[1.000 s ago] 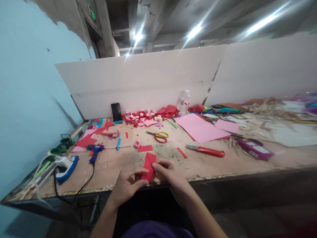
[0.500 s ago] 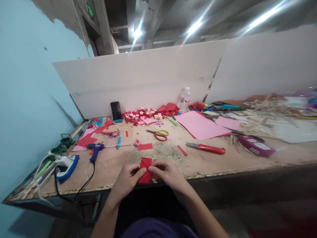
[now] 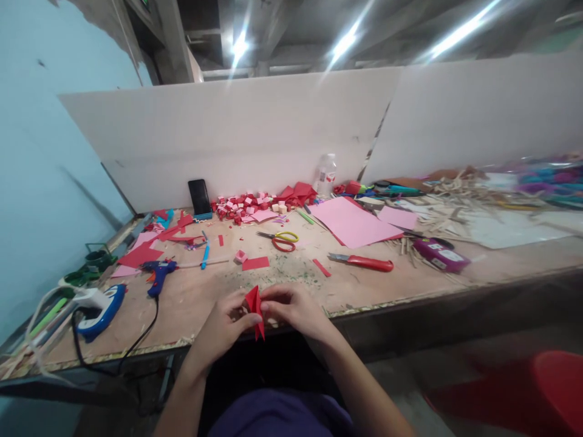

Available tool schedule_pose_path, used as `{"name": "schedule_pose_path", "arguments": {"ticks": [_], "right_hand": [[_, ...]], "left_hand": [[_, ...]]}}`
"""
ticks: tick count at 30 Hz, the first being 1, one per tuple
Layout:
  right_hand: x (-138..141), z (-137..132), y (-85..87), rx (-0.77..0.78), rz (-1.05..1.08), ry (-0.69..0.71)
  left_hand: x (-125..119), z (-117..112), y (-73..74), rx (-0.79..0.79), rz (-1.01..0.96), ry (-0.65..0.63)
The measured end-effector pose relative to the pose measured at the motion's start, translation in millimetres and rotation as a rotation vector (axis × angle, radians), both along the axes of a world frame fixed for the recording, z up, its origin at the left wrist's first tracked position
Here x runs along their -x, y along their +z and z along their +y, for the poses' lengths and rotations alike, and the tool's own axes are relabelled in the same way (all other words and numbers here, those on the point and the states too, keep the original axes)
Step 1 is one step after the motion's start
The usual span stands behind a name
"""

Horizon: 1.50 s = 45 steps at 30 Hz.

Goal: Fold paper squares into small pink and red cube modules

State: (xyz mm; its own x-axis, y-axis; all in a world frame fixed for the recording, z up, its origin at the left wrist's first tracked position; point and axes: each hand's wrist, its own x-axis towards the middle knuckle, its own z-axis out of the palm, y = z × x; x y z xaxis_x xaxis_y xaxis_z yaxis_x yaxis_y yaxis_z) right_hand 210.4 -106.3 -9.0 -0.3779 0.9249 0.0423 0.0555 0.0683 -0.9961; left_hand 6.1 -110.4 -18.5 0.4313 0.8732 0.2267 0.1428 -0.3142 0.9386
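Note:
Both my hands meet at the near edge of the wooden workbench (image 3: 387, 291). Between them stands a small folded piece of red paper (image 3: 255, 306), edge-on and partly creased. My left hand (image 3: 223, 325) pinches it from the left with thumb and fingers closed. My right hand (image 3: 296, 309) grips it from the right, fingers curled over the fold. Just beyond my hands lie a red paper rectangle (image 3: 255, 263), a thin red strip (image 3: 321, 267), and scissors (image 3: 279, 239) with yellow and red handles.
A red utility knife (image 3: 362, 261), a blue glue gun (image 3: 157, 271) with its black cord, a power strip (image 3: 98, 306), a phone (image 3: 200, 198), pink sheets (image 3: 350, 223), a pile of small red and pink cubes (image 3: 243, 204), a bottle (image 3: 324, 174), and wooden sticks (image 3: 455, 200) cover the bench. White boards stand behind.
The red paper went from a flat, longer shape to a narrower folded piece held on edge. My hands drew slightly closer together, and the view shifted right and down.

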Motion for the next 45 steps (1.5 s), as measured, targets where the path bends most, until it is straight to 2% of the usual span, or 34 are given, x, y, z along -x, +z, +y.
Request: {"name": "schedule_pose_path", "arguments": {"ticks": [6, 12, 19, 24, 27, 31, 36, 39, 45], "right_hand": [[1, -2, 5.9, -0.035, -0.019, 0.086], [5, -4, 4.2, 0.017, 0.020, 0.080], [10, -5, 6.4, -0.047, -0.057, 0.081], [4, -7, 2.5, -0.101, -0.066, 0.014], [-1, -6, -1.1, -0.147, -0.046, -0.074], [-3, -2, -3.6, -0.186, -0.026, -0.170], [-3, 1, -1.7, -0.179, 0.019, -0.221], [-2, 0, 1.2, -0.138, 0.039, -0.167], [0, -1, 5.0, -0.091, 0.000, -0.097]], "left_hand": [[1, 0, 1.8, -0.018, -0.011, 0.025], [3, 1, 3.2, -0.034, -0.044, 0.032], [2, 2, 3.7, -0.008, -0.030, 0.055], [3, 0, 2.2, 0.065, -0.063, 0.099], [3, 0, -0.2, 0.115, -0.126, 0.179], [4, 3, -3.7, 0.080, -0.145, 0.267], [2, 3, -5.7, 0.082, -0.120, 0.198], [1, 2, -4.0, 0.099, -0.143, 0.136], [1, 1, -0.2, 0.138, -0.203, 0.136]]}}
